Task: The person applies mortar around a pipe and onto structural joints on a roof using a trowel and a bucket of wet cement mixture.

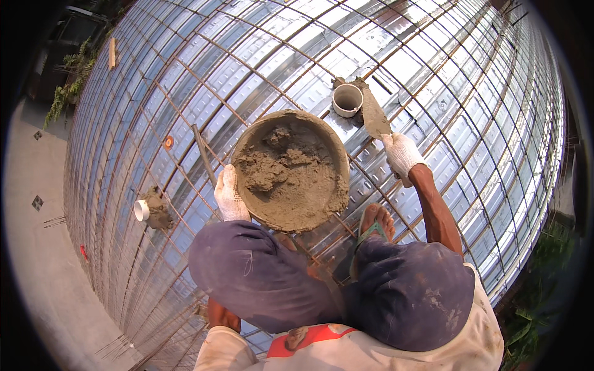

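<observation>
My left hand [229,194], in a white knit glove, grips the near left rim of a round bucket [341,143]. Wet grey-brown mortar [288,164] lies heaped inside it. My gloved right hand [401,154] is closed round a trowel, whose handle is hidden in the fist. The mortar-smeared blade of the trowel [374,112] points away from me, beside a short upright pipe [347,100]. Some mortar [359,83] sits against the far side of that pipe. The blade lies right next to the pipe; whether they touch I cannot tell.
A grid of rusty rebar [204,93] runs over shiny corrugated metal decking [433,204]. Left of the bucket are a loose bar [203,153] and a white pipe [142,211] set in mortar. My sandalled foot [377,224] stands near the bucket. Paving [37,247] shows beyond the left edge.
</observation>
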Demonstrator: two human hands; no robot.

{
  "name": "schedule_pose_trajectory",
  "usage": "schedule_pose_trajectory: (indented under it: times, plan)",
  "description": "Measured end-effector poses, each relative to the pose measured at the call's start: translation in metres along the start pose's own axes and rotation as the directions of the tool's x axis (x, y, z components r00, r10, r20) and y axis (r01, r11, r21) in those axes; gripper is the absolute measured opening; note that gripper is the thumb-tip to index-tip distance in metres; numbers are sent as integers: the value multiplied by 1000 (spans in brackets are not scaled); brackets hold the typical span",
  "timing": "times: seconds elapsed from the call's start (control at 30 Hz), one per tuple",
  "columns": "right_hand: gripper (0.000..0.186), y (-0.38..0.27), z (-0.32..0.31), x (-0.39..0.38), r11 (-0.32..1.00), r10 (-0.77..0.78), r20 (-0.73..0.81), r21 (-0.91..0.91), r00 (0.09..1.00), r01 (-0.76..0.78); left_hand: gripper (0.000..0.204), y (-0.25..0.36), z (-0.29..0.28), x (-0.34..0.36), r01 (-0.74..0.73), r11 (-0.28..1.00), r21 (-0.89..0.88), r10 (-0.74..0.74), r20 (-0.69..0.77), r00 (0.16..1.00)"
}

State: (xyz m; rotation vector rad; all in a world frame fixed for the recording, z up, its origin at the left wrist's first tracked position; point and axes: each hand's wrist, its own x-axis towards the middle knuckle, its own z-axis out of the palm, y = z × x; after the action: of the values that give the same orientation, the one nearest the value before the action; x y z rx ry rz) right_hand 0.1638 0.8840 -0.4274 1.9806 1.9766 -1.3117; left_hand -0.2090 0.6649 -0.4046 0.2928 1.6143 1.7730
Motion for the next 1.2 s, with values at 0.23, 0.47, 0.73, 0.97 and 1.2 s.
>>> schedule_pose_trajectory:
  times: [0.23,0.47,0.73,0.97,1.2]
  plan:
    - [61,4,48,-24,995,7,-81,96,997,1,33,-1,-6,3,-16,1000,-9,16,-9,1000]
    - [43,5,-11,-86,996,17,-59,91,998,-11,39,-5,3,1,13,1000,12,-14,65,998]
    - [21,-63,-60,-130,728,-600,3,-412,800,548,38,28,17,-15,-118,942,313,68,164,984]
    - [14,-143,-40,-91,137,-801,160,-889,578,436,40,47,46,-23,-277,837,473,137,309,941]
    - [16,-164,10,-113,-183,-793,408,-868,453,461,40,58,65,-25,-288,829,478,117,356,927]
